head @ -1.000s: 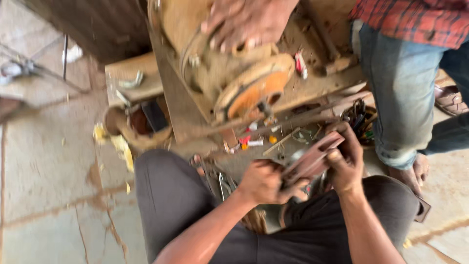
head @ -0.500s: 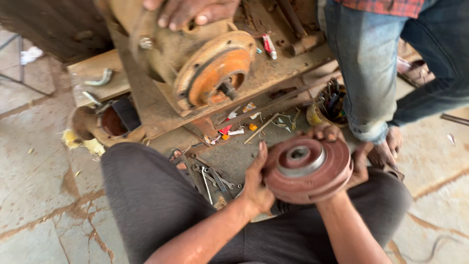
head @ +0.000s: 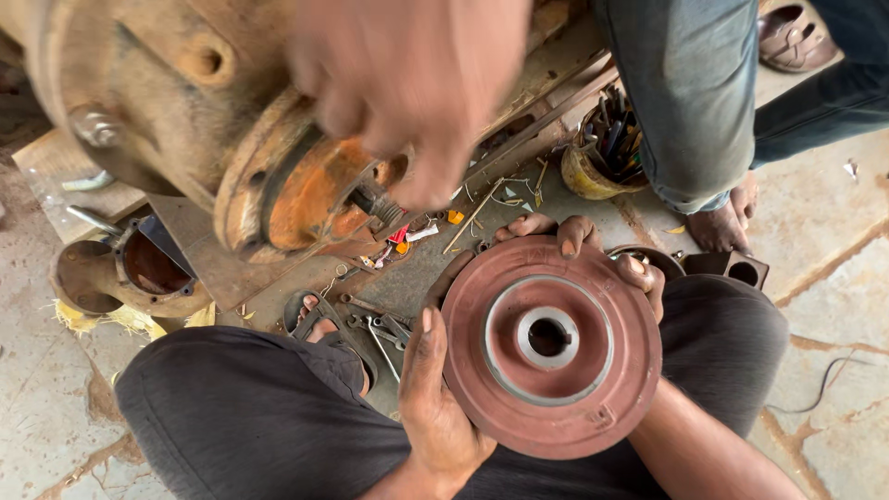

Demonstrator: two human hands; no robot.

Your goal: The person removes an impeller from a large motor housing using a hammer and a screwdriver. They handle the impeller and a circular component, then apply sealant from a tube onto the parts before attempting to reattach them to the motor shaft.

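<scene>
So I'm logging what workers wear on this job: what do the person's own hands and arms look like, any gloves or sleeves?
No gloves and no sleeves show. The left hand and right hand are bare, as are both forearms to the picture's edge. No watch, ring or wristband is visible. The fingers look smudged with grime. Dark grey trousers cover the knees.

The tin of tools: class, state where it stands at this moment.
In the head view, the tin of tools stands on the floor at upper right of centre, beside another person's bare foot, beyond the reddish disc.
</scene>
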